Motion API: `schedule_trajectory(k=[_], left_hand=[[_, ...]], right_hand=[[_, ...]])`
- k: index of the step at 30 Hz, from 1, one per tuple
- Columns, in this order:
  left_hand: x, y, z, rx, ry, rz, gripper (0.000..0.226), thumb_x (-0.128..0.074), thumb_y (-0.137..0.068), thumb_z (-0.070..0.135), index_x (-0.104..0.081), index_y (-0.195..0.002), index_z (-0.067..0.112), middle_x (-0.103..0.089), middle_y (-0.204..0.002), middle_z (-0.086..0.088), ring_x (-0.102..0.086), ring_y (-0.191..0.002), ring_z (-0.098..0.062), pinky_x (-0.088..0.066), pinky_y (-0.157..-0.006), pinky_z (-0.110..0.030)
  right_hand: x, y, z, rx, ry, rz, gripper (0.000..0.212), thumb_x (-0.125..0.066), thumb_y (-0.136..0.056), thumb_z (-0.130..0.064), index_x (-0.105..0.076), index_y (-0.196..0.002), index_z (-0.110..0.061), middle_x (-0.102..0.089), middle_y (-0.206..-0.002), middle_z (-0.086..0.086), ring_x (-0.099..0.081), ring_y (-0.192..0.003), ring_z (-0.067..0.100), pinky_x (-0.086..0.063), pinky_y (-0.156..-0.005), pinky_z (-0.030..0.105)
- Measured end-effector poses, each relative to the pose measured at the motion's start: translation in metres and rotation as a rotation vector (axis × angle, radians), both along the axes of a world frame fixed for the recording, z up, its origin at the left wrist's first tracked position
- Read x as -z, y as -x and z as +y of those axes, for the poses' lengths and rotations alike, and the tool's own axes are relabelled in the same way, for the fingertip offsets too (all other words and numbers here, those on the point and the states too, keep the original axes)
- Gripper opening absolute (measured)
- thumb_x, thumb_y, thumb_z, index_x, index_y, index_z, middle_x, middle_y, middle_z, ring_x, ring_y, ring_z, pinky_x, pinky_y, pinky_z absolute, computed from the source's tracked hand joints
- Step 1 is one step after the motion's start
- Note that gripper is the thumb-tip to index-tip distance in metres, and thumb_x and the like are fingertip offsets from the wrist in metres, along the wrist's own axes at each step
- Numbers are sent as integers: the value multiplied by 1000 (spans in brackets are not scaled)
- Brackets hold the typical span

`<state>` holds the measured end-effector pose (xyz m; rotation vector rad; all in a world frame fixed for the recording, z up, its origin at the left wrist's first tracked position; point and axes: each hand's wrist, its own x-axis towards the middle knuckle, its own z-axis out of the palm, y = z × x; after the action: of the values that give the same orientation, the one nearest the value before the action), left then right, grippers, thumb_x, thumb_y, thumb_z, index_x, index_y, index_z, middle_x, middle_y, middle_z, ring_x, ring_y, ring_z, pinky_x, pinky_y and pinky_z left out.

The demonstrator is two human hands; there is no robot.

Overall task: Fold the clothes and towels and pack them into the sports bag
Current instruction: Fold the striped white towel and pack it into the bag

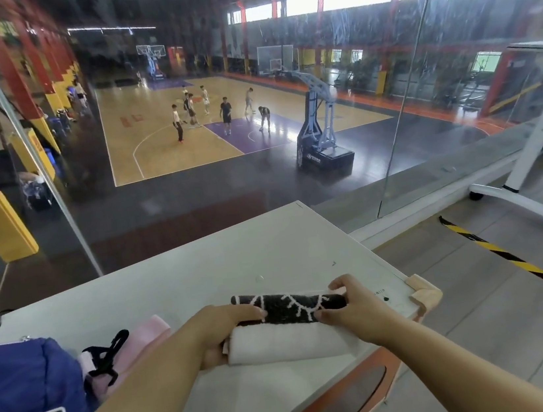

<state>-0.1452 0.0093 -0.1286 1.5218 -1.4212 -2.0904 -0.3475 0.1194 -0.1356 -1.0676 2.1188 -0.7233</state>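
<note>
Blue sports bag [22, 394] sits at my near left on the worktop [202, 266], pink cloth [142, 340] just beside it. My left hand [224, 329] and right hand [352, 305] each grip an end of the rolled black-and-white towel [286, 328], mid-worktop. Behind the glass: a basketball court [157, 138].

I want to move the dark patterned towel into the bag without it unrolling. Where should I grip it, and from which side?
Likely best at both ends, from above. The dark towel lies as a long roll across the white towel, so the left hand and right hand pinching its ends should keep it rolled.
</note>
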Motion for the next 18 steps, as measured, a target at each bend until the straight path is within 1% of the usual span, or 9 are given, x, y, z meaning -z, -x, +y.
schedule_trajectory(k=[2,4,5,7,9,11,13,15,18], left_hand=[[0,-5,2,48,153,31,25,-78,-64,1,-69,-88,0,-73,-84,-17,-70,-65,-26,-57,-57,-32],[-5,-14,4,198,452,-30,41,-81,-56,8,-67,-94,12,-74,-88,-8,-70,-77,-23,-58,-66,-32],[-9,-18,8,279,611,-82,45,-82,-56,12,-64,-96,20,-72,-90,0,-68,-80,-17,-56,-68,-27],[-18,-26,18,375,885,-124,42,-81,-59,20,-60,-94,31,-68,-88,10,-64,-80,-8,-52,-67,-20],[-27,-29,31,403,1096,-86,35,-79,-63,26,-62,-93,30,-67,-90,13,-61,-84,-7,-49,-70,-18],[-32,-35,42,423,1261,-64,33,-75,-68,29,-64,-99,28,-66,-95,15,-56,-94,-4,-45,-80,-16],[-35,-45,48,437,1367,-71,36,-74,-72,30,-64,-107,29,-61,-104,23,-51,-102,3,-40,-87,-10],[-37,-61,51,417,1414,-95,37,-73,-74,33,-62,-109,32,-56,-105,28,-46,-106,9,-36,-88,-3],[-46,-94,57,369,1399,-139,39,-72,-74,42,-57,-110,39,-58,-108,26,-49,-104,10,-37,-86,-4]], right_hand=[[-6,0,6,-67,-4,18,73,-74,-76,-35,-31,-135,-27,-50,-118,2,-51,-103,18,-43,-77,27],[-14,-3,14,-176,-1,166,91,-76,-72,-34,-19,-143,-31,-34,-136,3,-37,-123,22,-41,-97,32],[-18,-6,18,-244,1,279,99,-76,-70,-34,-12,-145,-33,-21,-144,1,-24,-132,25,-36,-106,38],[-24,-17,26,-394,27,498,113,-76,-67,-37,5,-146,-37,3,-152,-7,1,-141,27,-16,-116,45],[-28,-30,31,-527,50,631,121,-74,-66,-39,19,-143,-39,17,-154,-8,19,-142,23,5,-117,45],[-28,-44,35,-599,65,684,124,-72,-66,-42,28,-140,-38,22,-155,-7,26,-141,20,13,-115,43],[-29,-56,37,-617,103,710,124,-70,-66,-47,28,-141,-35,17,-156,-7,25,-142,18,14,-115,44],[-32,-69,39,-635,161,754,114,-66,-69,-53,14,-146,-28,1,-157,-7,14,-145,16,10,-117,45],[-39,-92,41,-663,275,764,90,-58,-74,-53,-12,-147,-26,-29,-150,-7,-23,-140,15,-6,-119,44]])
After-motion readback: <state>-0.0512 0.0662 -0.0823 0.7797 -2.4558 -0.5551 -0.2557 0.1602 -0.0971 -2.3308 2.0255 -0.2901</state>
